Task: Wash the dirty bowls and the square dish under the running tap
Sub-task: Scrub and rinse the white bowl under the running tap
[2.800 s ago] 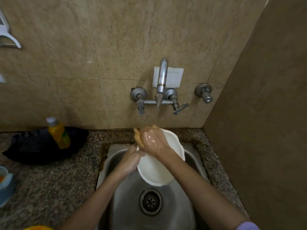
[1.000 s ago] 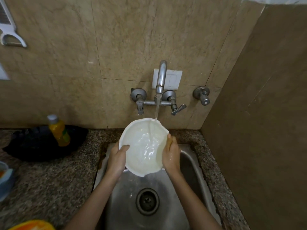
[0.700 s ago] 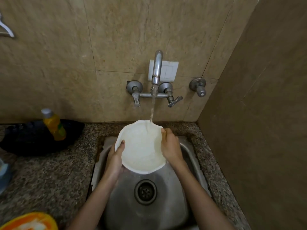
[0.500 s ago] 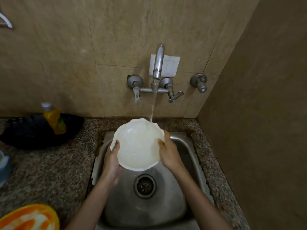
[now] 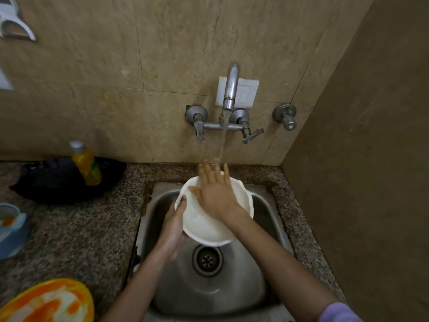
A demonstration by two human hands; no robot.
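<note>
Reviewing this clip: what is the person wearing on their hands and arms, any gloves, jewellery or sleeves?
The left hand and right hand are bare: no gloves, rings, watch or bracelets show. The left forearm and right forearm are uncovered. The only clothing in view is a lilac sleeve higher on the right arm, at the bottom edge of the frame.

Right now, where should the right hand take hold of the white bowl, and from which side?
The free right rim of the white bowl, from the right, thumb inside, fingers beneath. The left hand grips the left rim, so an opposite hold would likely steady the wet bowl; the right hand lies flat across it, close to that edge.
</note>
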